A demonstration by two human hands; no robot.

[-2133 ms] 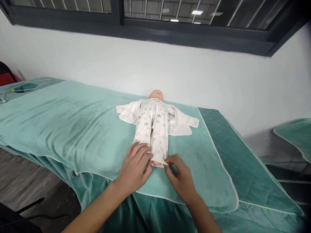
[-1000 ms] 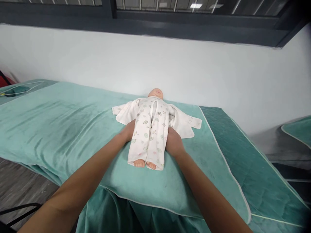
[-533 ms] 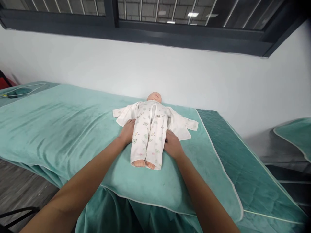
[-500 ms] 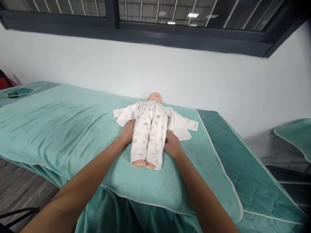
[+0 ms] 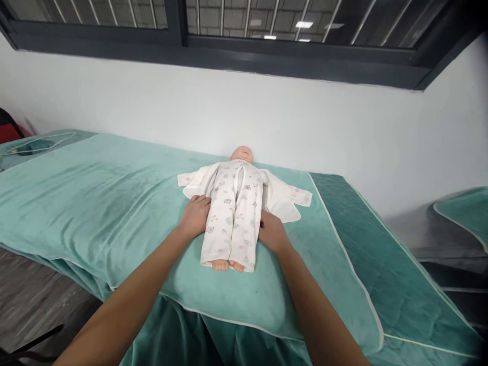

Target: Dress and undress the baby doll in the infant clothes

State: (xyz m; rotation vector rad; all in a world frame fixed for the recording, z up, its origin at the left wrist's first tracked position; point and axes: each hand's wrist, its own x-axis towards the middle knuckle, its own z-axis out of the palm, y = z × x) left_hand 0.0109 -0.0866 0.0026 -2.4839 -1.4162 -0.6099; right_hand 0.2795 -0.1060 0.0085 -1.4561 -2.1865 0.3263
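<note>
A baby doll (image 5: 242, 154) lies on its back on a light green sheet, its head toward the wall and its feet toward me. White printed baby trousers (image 5: 244, 223) cover its legs and front, with bare toes showing below the hems. Beneath them a white baby shirt (image 5: 282, 198) spreads out, sleeves stretched to both sides. My left hand (image 5: 195, 215) is closed at the trousers' left edge, fingertips against the cloth. At the opposite edge, my right hand (image 5: 273, 231) is closed with its fingers curled and partly hidden at the fabric.
The light green sheet (image 5: 114, 198) covers the bed, with a darker quilted cover (image 5: 366, 244) showing at the right. A white wall (image 5: 267, 112) and a dark-framed barred window (image 5: 297, 58) stand behind. Another green-covered surface (image 5: 465, 211) lies far right.
Both hands have moved slightly toward me along the trousers, the left also outward. The trouser legs reach a little lower and spread wider at the hems.
</note>
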